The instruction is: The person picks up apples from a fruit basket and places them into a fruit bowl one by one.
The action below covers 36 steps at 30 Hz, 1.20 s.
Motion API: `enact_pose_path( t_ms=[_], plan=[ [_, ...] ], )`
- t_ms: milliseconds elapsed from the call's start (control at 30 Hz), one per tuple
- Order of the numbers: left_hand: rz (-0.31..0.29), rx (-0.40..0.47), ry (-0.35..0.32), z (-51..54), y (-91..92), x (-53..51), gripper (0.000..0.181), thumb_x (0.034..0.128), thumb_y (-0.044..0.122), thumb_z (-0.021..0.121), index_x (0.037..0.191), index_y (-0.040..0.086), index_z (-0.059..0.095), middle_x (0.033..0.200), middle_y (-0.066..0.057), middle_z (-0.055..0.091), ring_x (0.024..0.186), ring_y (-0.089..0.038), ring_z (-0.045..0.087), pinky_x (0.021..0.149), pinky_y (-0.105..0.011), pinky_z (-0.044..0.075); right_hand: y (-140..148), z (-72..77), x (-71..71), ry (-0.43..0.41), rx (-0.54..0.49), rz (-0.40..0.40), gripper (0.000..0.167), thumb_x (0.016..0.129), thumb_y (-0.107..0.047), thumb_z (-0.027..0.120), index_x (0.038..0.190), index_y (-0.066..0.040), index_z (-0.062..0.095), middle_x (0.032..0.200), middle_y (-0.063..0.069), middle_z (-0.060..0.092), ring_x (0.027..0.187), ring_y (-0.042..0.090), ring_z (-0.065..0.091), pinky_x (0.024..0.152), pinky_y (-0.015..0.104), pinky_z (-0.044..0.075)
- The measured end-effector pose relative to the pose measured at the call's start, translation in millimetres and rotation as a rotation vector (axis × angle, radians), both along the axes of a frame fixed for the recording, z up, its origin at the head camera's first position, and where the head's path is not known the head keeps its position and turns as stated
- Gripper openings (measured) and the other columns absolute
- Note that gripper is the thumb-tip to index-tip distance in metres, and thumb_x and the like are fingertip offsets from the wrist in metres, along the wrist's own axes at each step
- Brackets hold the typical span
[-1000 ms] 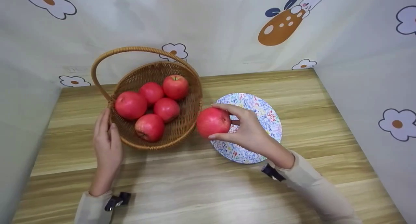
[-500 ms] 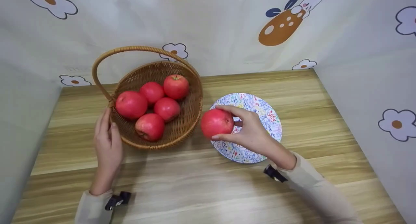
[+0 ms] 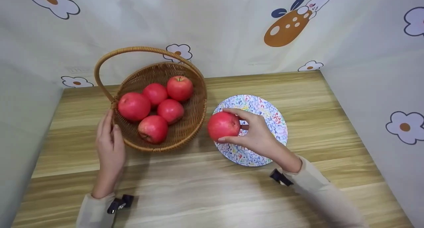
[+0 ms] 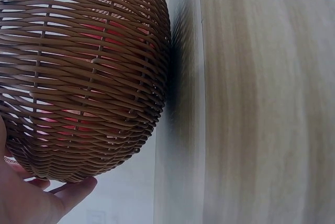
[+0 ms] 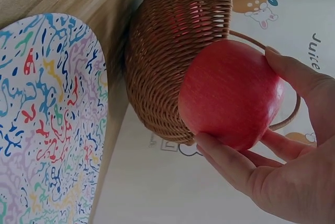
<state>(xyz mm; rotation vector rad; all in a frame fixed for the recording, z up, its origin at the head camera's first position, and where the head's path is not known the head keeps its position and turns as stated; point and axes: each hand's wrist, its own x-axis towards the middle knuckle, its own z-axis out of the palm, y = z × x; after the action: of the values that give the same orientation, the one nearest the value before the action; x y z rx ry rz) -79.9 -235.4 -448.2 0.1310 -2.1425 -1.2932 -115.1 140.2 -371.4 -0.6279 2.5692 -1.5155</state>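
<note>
A red apple (image 3: pixel 222 127) is held in my right hand (image 3: pixel 255 133), thumb on one side and fingers on the other. In the right wrist view this apple (image 5: pixel 230 96) is off the table, to one side of the patterned plate (image 5: pixel 52 119). The round plate (image 3: pixel 275 122), white with colourful squiggles, lies partly beneath that hand. My left hand (image 3: pixel 111 147) rests its nearly straight fingers against the left side of a wicker basket (image 3: pixel 195 122). In the left wrist view the thumb (image 4: pixel 78 192) touches the woven wall (image 4: pixel 89 82). Several red apples (image 3: pixel 153 129) lie inside the basket.
The basket's tall arched handle (image 3: pixel 139 49) rises near the back wall (image 3: pixel 232 32), a light cloth printed with flowers and a rabbit. A second cloth wall (image 3: pixel 374 75) borders the wood-grain table (image 3: pixel 205 188) on the right.
My right hand has moved slightly right with the apple, away from the basket rim and further over the plate. The left hand and basket have stayed in place.
</note>
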Motion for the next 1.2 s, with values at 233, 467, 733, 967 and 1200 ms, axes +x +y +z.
enact_pose_path(
  t_ms=[233,467,733,967,1200],
  plan=[
    [0.001,-0.003,0.001,0.1,-0.3,-0.1,0.046,0.1056,0.000,0.046,0.150,-0.011,0.050,0.156,-0.032,0.046,0.150,-0.043,0.039,0.127,-0.031,0.027,1.5,-4.1,-0.7,0.000,0.010,-0.001,0.075,0.074,-0.015,0.098,0.141,-0.002,0.066,0.138,0.013,0.069,0.124,0.032,0.067,0.090,0.042,0.064],
    [0.004,-0.006,0.013,0.3,1.0,0.0,0.046,0.1048,0.000,0.047,0.149,-0.011,0.052,0.156,-0.032,0.047,0.151,-0.045,0.037,0.127,-0.033,0.026,4.5,-9.3,-1.4,-0.016,0.002,-0.007,0.072,0.075,-0.017,0.098,0.140,-0.006,0.068,0.138,0.009,0.070,0.125,0.031,0.065,0.091,0.044,0.063],
    [-0.001,-0.001,0.002,-0.6,0.3,-1.2,0.046,0.1050,0.000,0.046,0.149,-0.011,0.051,0.158,-0.032,0.044,0.152,-0.043,0.036,0.128,-0.033,0.025,8.1,-15.4,-2.1,-0.008,0.038,-0.025,0.073,0.075,-0.018,0.098,0.140,-0.005,0.067,0.138,0.011,0.070,0.124,0.032,0.066,0.091,0.045,0.063],
    [-0.003,0.004,-0.006,-0.8,0.1,-0.7,0.046,0.1054,0.000,0.046,0.150,-0.011,0.050,0.159,-0.031,0.043,0.153,-0.043,0.035,0.128,-0.033,0.025,10.1,-20.7,-2.4,-0.013,0.031,-0.042,0.074,0.074,-0.015,0.098,0.140,-0.002,0.067,0.140,0.013,0.069,0.126,0.034,0.066,0.092,0.047,0.063],
    [-0.007,0.015,-0.029,0.6,0.3,0.0,0.047,0.1059,0.001,0.046,0.152,-0.009,0.049,0.160,-0.029,0.043,0.154,-0.039,0.034,0.128,-0.032,0.024,13.2,-26.6,-2.6,-0.004,0.037,-0.060,0.073,0.074,-0.014,0.098,0.139,-0.001,0.067,0.138,0.015,0.070,0.124,0.036,0.067,0.091,0.049,0.063]
  ],
)
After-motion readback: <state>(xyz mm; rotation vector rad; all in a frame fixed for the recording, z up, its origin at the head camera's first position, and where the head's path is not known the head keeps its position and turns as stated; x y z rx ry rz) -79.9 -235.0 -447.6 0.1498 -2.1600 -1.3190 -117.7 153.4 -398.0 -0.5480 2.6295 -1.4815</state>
